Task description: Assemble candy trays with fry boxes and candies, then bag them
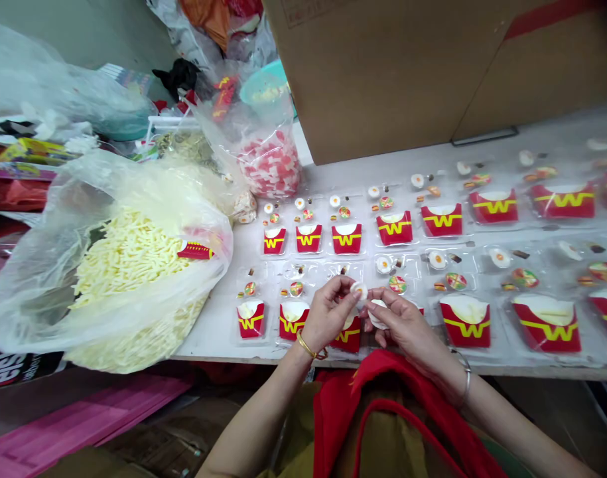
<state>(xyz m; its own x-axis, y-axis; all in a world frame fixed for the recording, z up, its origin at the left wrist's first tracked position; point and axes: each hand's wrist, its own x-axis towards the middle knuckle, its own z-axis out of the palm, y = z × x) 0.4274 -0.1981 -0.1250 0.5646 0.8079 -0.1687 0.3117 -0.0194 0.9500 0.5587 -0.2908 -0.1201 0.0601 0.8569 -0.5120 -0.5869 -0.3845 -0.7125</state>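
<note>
Left hand [332, 312] pinching round egg disc [359, 291] | right hand [403, 322] half-curled round white discs [379, 315], seemingly stacked | egg disc: left hand's two o'clock, right hand's ten

**Small hand-packing workshop**

Repetition gives it away: 2 long rows of clear plastic trays [470, 292] cross the white tabletop [211, 328], the nearer row passing beneath the left hand [328, 312] and right hand [400, 324]. Red fry holders [394, 229] marked with a yellow W recur along both, beside miniature foods [397, 285]. Parts come in bulk: left of the hands, a big open bag [37, 272] heaped with pale fry-shaped sticks [131, 255]; beyond them to the left, many pink-and-white pieces [269, 166], bagged. A large cardboard box [407, 73] stands beyond the hands, rightward. Assorted plastic bags [79, 93] crowd the far left.
</note>
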